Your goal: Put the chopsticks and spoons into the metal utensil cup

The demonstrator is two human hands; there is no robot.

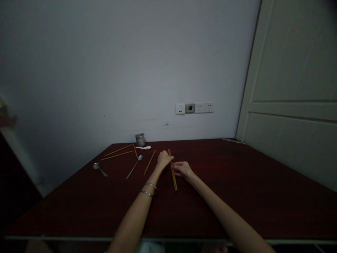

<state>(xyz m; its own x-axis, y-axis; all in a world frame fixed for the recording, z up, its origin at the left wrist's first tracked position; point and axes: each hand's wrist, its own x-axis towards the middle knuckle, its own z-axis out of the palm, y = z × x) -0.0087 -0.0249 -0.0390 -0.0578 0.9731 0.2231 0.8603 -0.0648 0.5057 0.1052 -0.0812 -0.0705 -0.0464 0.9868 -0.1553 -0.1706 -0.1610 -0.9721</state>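
Observation:
Near the middle of the table, my left hand (pixel 163 159) is closed around the upper part of a pair of chopsticks (pixel 174 180). My right hand (pixel 183 169) pinches the same chopsticks a little lower, from the right side. The two sticks lie side by side, their near ends pointing toward me. Left of my left hand lies a single chopstick (pixel 149 162). Beyond it rests a long-handled metal spoon (pixel 133 167). My fingers partly hide the middle of the held chopsticks.
At the back left stand a metal cup (pixel 140 140) and a white spoon (pixel 143 148). Several loose chopsticks (pixel 117 155) and a short metal spoon (pixel 100 169) lie farther left on the dark red table (pixel 237 182). Wall sockets (pixel 204 108) are behind; a pale door (pixel 292 88) is at right.

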